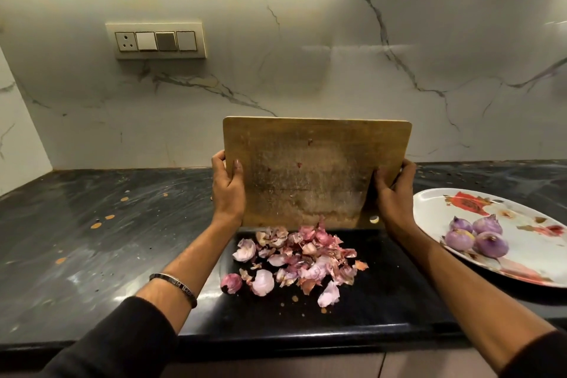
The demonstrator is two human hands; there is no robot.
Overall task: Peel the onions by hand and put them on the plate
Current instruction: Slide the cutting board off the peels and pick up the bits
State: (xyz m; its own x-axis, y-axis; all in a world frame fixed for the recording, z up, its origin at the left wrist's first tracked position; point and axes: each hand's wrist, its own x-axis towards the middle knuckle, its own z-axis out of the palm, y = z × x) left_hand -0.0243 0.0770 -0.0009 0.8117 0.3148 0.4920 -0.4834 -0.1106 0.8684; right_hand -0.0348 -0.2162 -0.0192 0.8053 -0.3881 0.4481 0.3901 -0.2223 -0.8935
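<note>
A wooden cutting board (310,172) stands tilted up on its near edge above the counter. My left hand (228,190) grips its left edge and my right hand (394,190) grips its right edge. Below the board lies a heap of pink and purple onion skins (300,258) on the dark counter. One small unpeeled-looking onion piece (230,283) sits at the heap's left. Several peeled purple onions (477,235) lie on the white floral plate (435,209) at the right.
The dark stone counter (92,239) stretches left, with small stains on it. A marble wall with a switch panel (156,40) rises behind. The counter's front edge (306,344) runs just below the skins.
</note>
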